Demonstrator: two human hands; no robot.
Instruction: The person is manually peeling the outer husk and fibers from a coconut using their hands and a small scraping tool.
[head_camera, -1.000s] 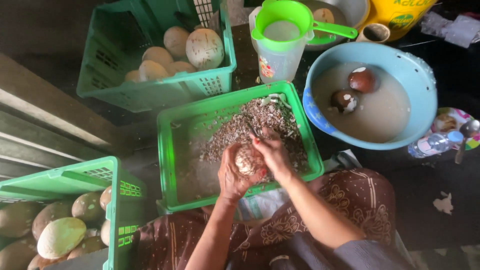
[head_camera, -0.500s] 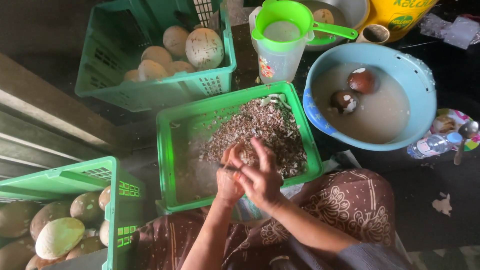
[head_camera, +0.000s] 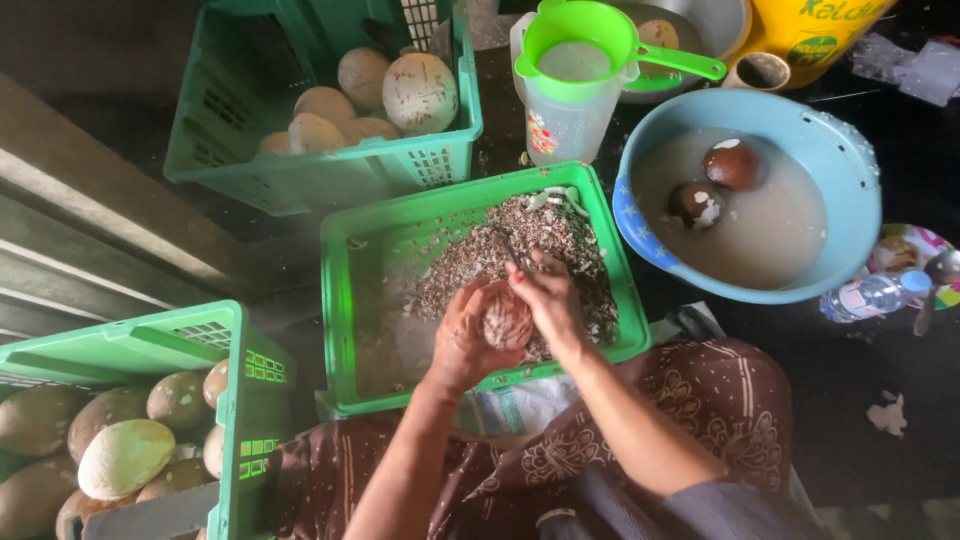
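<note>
Both hands hold one brown nut over the middle crate, above a heap of shavings. Left hand cups it from below, fingers wrapped round it; right hand presses on its top and grips a small blade. Beside the crate, a blue basin of cloudy water holds two dark nuts. Two more crates of pale nuts stand behind and left.
</note>
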